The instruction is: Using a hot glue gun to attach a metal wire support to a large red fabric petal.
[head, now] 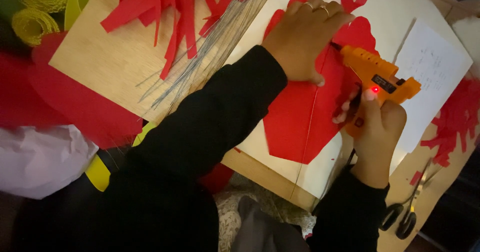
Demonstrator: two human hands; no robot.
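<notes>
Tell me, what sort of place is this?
Probably a home craft table. The right hand holds an orange glue gun over a red paper shape that the left hand presses down; thin wires and scissors lie nearby.

The one camera sat on my head and looked steeply down, close over my work. My sleeves came in from the near edge, the wooden board (95,62) lay far left, and the scissors (405,217) near right.
</notes>
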